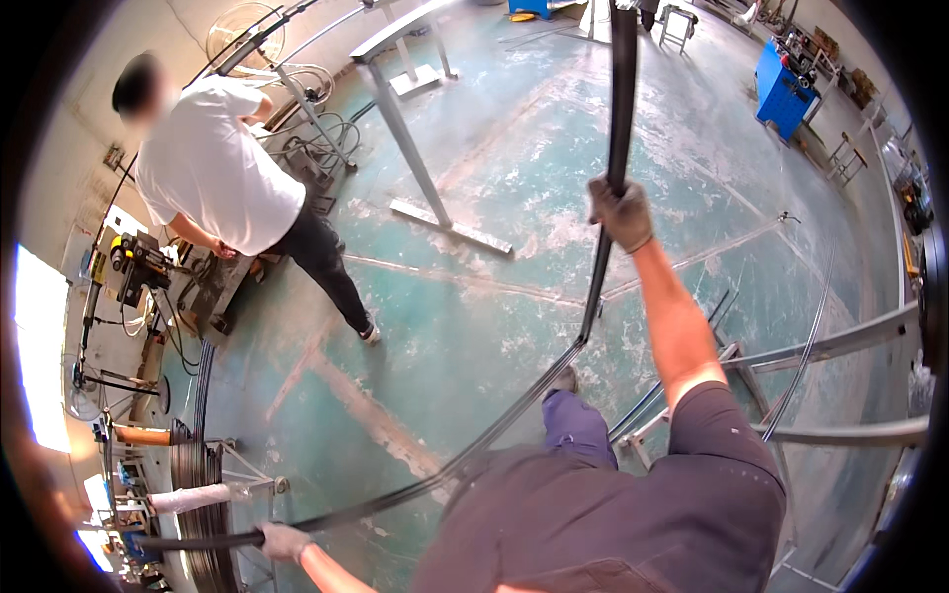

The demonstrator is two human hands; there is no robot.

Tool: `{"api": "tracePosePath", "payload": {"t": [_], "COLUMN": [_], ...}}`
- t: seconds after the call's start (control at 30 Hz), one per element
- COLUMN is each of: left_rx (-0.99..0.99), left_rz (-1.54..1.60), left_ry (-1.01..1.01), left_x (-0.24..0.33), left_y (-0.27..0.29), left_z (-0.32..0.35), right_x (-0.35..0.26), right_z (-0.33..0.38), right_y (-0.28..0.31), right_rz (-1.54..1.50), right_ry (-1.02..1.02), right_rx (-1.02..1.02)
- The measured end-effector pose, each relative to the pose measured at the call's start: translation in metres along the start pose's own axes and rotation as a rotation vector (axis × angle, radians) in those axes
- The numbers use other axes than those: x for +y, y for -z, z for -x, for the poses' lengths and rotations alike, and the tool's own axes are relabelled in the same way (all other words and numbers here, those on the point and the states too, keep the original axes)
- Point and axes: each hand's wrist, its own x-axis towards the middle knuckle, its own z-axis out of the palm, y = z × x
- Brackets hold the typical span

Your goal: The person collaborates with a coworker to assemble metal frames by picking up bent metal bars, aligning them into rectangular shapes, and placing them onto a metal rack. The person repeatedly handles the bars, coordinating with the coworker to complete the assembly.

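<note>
A bundle of long, thin black strips point(496, 432) runs across in front of my body, from the lower left up past the top edge. My right hand point(623, 213), in a grey glove, is raised and closed around its upper stretch. Low at the left, my left hand point(285, 543), gloved too, grips the same bundle near its other end. The strips bend near the middle, above my purple trouser leg point(578, 430). Their upper end is out of view.
A person in a white shirt point(232, 163) stands at the left by a machine point(143, 267). Ahead is a grey metal stand point(410, 143). Coiled black strips point(203, 514) sit at lower left. Metal rails point(840, 432) are at my right; a blue cabinet point(784, 91) stands far right.
</note>
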Motion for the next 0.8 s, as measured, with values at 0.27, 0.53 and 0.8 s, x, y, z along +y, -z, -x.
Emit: {"api": "tracePosePath", "payload": {"t": [0.27,0.53,0.8], "left_rx": [-0.453,-0.912,-1.597], "left_rz": [0.289,0.102,0.058], "left_ry": [0.016,0.007,-0.414], "left_x": [0.180,0.327,0.411], "left_y": [-0.269,-0.496,-0.758], "left_z": [0.220,0.521,0.826], "right_x": [-0.099,-0.129,-0.157], "right_z": [-0.186,-0.339,-0.544], "right_y": [0.202,0.414,0.519], "right_rz": [0.354,0.637,1.218], "right_ry": [0.110,0.238,0.356], "right_rx": [0.363,0.651,0.647]}}
